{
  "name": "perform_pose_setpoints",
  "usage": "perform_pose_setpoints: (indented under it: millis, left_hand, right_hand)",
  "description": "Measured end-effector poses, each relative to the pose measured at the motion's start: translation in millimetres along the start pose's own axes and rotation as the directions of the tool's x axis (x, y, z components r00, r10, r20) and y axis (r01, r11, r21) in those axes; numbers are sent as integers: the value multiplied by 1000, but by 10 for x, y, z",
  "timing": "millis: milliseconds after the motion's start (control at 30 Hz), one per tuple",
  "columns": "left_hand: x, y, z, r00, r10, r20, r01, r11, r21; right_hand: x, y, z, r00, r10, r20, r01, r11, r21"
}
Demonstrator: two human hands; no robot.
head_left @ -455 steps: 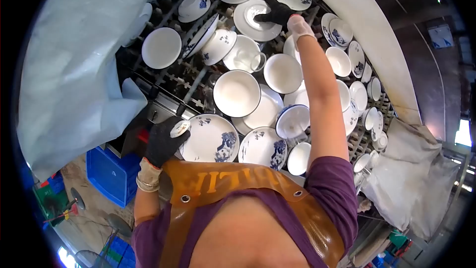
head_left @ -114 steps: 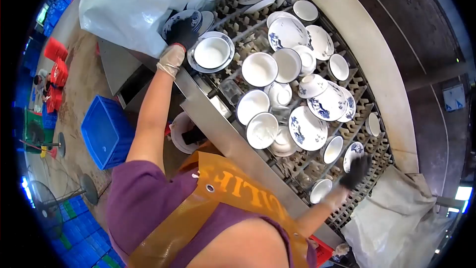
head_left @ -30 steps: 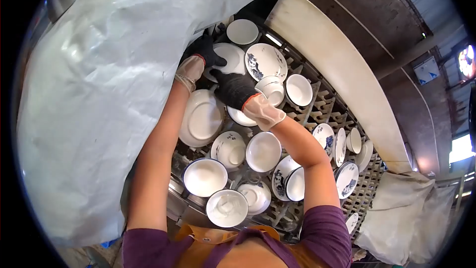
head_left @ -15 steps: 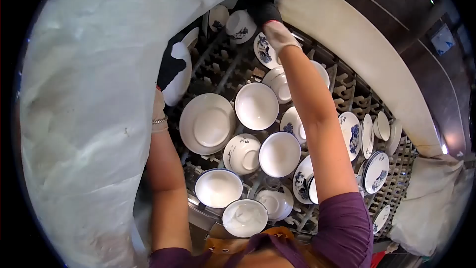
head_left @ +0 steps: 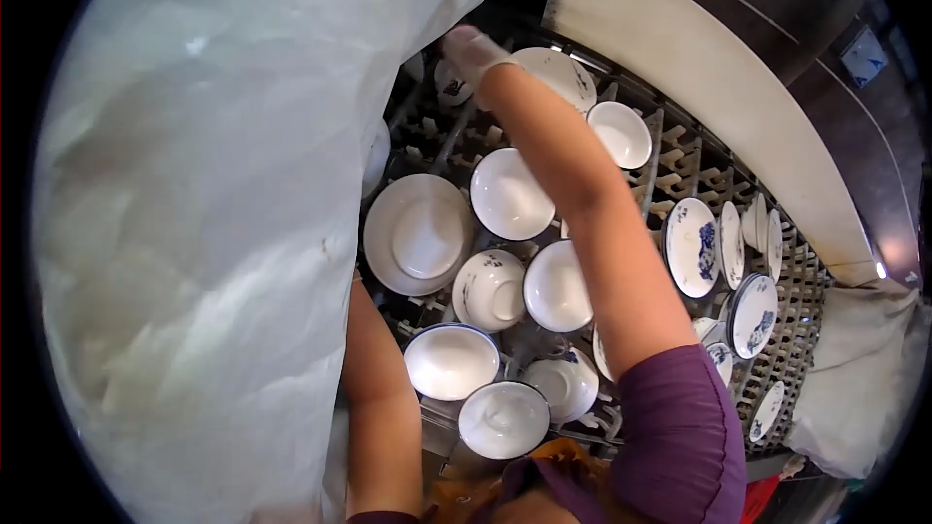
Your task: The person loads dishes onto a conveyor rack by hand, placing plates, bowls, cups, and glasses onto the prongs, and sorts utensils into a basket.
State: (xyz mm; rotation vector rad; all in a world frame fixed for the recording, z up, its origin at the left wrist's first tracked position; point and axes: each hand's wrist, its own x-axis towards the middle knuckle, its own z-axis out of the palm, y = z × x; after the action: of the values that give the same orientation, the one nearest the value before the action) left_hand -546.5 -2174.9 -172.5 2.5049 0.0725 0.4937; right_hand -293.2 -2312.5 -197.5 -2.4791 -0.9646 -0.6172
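A translucent white sheet (head_left: 214,213) hides my left hand; only the left forearm (head_left: 377,378) shows beside it. My right hand (head_left: 472,50) reaches to the sheet's edge at the far end; its light cuff is visible, the fingers are covered. Just below that wrist is a blue-patterned bowl (head_left: 451,85), partly hidden. Under the right forearm lies a white plate (head_left: 558,78). A large white bowl (head_left: 419,233) sits nearest the left forearm, with a smaller white bowl (head_left: 510,196) to its right. What either hand holds cannot be seen.
Several bowls and plates stand on a pegged rack (head_left: 680,175), including a blue-rimmed bowl (head_left: 451,364) and a white bowl (head_left: 503,420) close to my body. Blue-patterned plates (head_left: 693,247) lean at the right. A pale curved wall (head_left: 718,87) borders the far right side.
My right hand has moved left to the sheet, its dark glove now out of sight. My left hand has gone behind the sheet. The view has shifted slightly.
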Motion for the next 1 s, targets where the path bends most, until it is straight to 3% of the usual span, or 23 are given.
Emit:
perform_pose_setpoints:
  millis: [100,233,367,467,500,533,567,600,633,667,700,733,767,800,867,900,933,967,1000]
  left_hand:
    - [-163,103,-33,998,-28,-56,28,1000,-4]
    - [-407,193,-36,990,-92,-104,92,996,-11]
    - [-601,281,56,980,-130,-149,133,991,9]
    - [-869,263,274,959,-73,-275,130,972,197]
    - [-988,326,310,953,-77,-292,154,956,249]
    - [-1099,415,357,947,-82,-310,178,938,296]
    - [-1185,645,333,943,-260,-208,317,893,320]
    - [-1244,640,430,936,-304,-178,345,895,283]
    - [-1281,594,509,941,-294,-170,325,924,200]
    - [-1318,578,562,945,-284,-162,304,946,112]
    - [-1330,621,550,943,-287,-165,306,947,102]
    - [-1327,703,520,976,-181,-121,187,982,38]
    - [-1316,795,489,993,-71,-90,69,997,-32]
    - [-1309,898,433,992,-79,-97,75,996,-46]
    - [-1336,1040,307,994,-82,-75,79,996,-37]
    - [-1365,1038,292,988,-132,-81,123,987,-104]
    - [-1386,1021,302,987,-141,-72,134,986,-101]
    - [-1393,996,325,985,-170,-35,167,983,-74]
    - [-1396,988,344,980,-199,-2,199,979,-47]
  right_hand:
    - [-278,346,-440,993,65,99,-71,996,60]
    - [-406,256,-594,986,-63,153,33,981,191]
    - [-443,-390,-564,954,-291,-76,297,870,393]
    - [-473,-457,-509,914,-285,-288,381,847,372]
    - [-457,-142,-483,960,-229,-162,260,945,201]
    - [-545,118,-475,976,-158,-153,133,978,-159]
    - [-605,417,-500,977,6,-213,-34,991,-128]
    - [-691,735,-429,918,397,-16,-397,918,-23]
    - [-887,872,-617,851,440,287,-394,896,-206]
    - [-998,1421,-301,783,497,372,-540,842,11]
    - [-1165,1820,-82,881,351,317,-414,897,155]
    - [-1253,1667,-249,887,428,175,-450,886,112]
    - [-1217,1560,-481,860,440,259,-482,867,127]
    - [-1144,1402,-738,822,452,346,-521,842,138]
    - [-896,1130,-784,757,632,165,-652,744,142]
    - [-851,969,-863,907,393,153,-405,913,54]
    - [-852,796,-924,979,119,165,-116,993,-28]
    - [-861,701,-850,978,121,171,-118,993,-24]
    - [-862,586,-802,933,-120,338,50,977,209]
